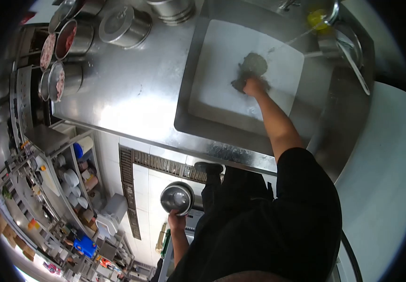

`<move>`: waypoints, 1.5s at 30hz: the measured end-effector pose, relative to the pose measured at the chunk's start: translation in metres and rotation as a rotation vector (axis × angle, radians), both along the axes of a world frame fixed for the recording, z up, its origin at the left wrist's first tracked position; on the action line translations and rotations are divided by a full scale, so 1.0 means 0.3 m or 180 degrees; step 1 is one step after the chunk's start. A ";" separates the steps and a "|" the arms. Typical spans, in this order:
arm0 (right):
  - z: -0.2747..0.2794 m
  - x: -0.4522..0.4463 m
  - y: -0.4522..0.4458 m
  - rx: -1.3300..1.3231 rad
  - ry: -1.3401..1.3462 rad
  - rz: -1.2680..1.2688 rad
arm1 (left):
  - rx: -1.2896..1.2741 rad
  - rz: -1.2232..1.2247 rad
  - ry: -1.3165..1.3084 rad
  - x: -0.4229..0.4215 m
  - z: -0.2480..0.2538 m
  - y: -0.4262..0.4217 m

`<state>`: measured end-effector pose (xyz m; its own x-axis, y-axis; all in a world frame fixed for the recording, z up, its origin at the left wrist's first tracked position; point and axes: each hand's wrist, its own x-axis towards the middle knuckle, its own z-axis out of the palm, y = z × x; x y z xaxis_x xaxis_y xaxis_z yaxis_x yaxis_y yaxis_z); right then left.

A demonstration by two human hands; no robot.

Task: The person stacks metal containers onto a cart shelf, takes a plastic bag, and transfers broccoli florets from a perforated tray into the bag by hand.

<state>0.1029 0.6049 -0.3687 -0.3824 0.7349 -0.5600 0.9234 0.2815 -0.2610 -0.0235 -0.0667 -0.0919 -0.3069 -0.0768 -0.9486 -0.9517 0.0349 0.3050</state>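
My right hand [254, 87] reaches into a steel sink [183, 110]. Its fingers are closed around something dark that I cannot make out. A dark round patch [254, 63] lies just beyond the fingers, on the sink's whitish bottom. Low beside my body, over the floor, my left hand [177, 221] grips the rim of nested metal bowls [176, 198], which appear empty. A thin stream of water [292, 41] runs into the sink from the upper right.
Steel pots with raw meat [70, 40] stand at the counter's left end, with a lidded pot [124, 27] nearby. At the sink's right are a pan [351, 42] and a long-handled utensil [355, 68]. Shelves with dishes [70, 177] stand lower left.
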 end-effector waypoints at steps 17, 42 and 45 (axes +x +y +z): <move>0.940 -0.054 0.649 0.3902 0.2022 -0.0577 | 0.0314 0.0064 -0.0211 0.023 -0.058 -0.041; 0.717 0.102 0.624 -0.2998 0.5769 -0.2035 | 0.0834 0.0085 -0.0259 0.105 -0.109 -0.080; 0.763 0.089 0.708 0.0706 0.3256 -0.1326 | 0.0603 0.0179 -0.0277 0.106 -0.088 -0.044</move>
